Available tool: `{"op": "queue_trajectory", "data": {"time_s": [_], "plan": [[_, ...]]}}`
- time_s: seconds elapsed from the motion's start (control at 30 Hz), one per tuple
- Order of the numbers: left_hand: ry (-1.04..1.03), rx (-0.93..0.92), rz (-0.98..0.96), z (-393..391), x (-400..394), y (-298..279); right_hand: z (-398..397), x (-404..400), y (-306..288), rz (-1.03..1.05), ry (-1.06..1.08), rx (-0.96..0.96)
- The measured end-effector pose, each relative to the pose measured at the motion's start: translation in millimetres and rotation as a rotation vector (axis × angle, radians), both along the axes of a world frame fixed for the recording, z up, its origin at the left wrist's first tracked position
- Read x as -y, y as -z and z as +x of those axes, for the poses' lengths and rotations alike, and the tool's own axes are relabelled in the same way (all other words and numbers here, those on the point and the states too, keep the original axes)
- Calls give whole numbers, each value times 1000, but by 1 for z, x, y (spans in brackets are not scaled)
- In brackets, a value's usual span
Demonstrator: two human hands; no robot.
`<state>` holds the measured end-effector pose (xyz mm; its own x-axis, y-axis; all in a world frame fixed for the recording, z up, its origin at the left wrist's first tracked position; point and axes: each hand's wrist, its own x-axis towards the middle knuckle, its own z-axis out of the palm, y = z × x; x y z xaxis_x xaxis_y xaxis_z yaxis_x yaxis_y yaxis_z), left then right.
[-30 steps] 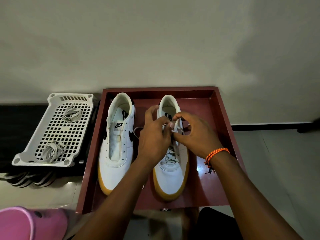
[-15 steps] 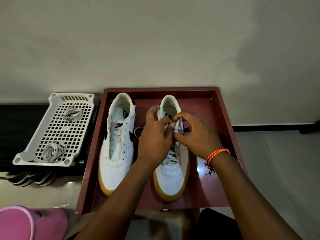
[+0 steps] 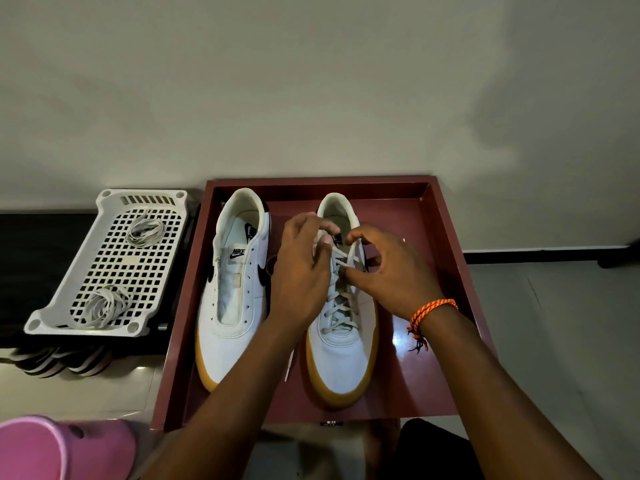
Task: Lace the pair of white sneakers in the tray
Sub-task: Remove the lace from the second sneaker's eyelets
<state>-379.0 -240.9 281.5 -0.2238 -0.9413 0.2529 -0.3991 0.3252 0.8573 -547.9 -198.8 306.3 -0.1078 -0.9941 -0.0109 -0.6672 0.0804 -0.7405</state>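
Both hands' grip (image 3: pixel 337 261) on lace (image 3: pixel 349 259) unclear

You have two white sneakers with tan soles side by side in the dark red tray (image 3: pixel 446 237), toes toward you. The left sneaker (image 3: pixel 235 292) has no lace: its eyelets stand empty and the tongue with its black logo lies bare. The right sneaker (image 3: pixel 341 344) carries a white lace (image 3: pixel 341 306) crossed through the lower eyelets, with the upper strands loose near the tongue. One free end of it trails on the tray floor between the shoes.
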Motion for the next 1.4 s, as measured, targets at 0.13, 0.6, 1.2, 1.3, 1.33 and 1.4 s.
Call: {"op": "queue_trajectory", "data": {"time_s": [0.13,0.6,1.2,1.3,1.33,1.4], "plan": [[6,284,-31,-5,-6,6,-1,0,1,-12,-18,15],[-22,192,-121,5,4,-1,0,1,1,8,8,37],[37,311,-65,-1,-2,-3,-1,0,0,0,4,59],[32,350,-79,-3,-3,-3,0,-1,-2,7,1,66],[32,340,-77,-3,-2,-3,1,-2,-2,11,2,63],[20,248,-56,-3,1,-2,1,-1,-2,14,3,69]]}}
